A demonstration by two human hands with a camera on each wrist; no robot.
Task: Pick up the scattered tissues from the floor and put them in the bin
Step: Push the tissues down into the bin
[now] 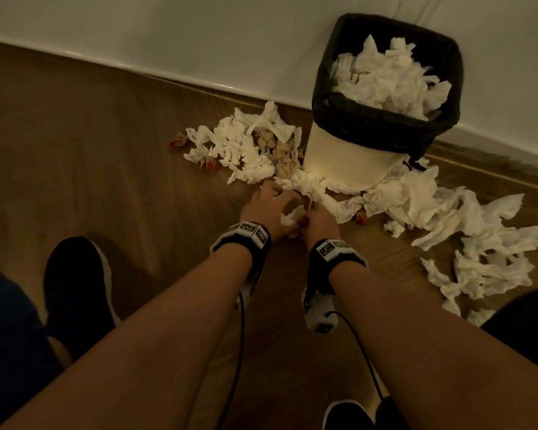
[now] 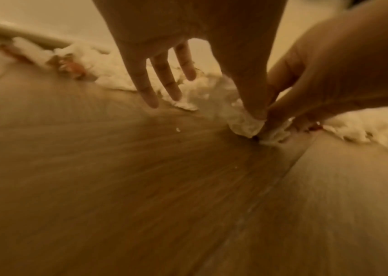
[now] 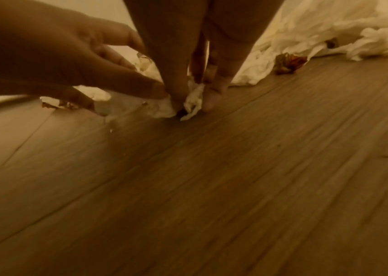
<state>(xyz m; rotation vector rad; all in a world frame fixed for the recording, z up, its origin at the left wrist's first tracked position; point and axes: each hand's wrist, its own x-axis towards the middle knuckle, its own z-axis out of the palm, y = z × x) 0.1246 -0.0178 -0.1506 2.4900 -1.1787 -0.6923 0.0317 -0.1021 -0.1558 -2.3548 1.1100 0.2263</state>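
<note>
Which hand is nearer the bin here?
Right. The right hand is just in front of the bin's base, pinching a tissue; the left hand touches the same tissue, farther left.

Floor [image 1: 112, 169]: brown wood planks, running up to a white wall.
Bin [image 1: 351, 156]: stands beyond the fingers [image 2: 145, 93], by the wall.
Tissues [image 1: 249, 150]: crumpled heaps beyond and right of the fingers.
Small tissue [image 2: 245, 125]: right at the fingertips.

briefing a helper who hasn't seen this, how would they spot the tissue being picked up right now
Find the bin with the black liner by the wall. On the floor just in front lies a small crumpled tissue. Unlike the loose piles beside it, the left hand and right hand both pinch it.
</note>
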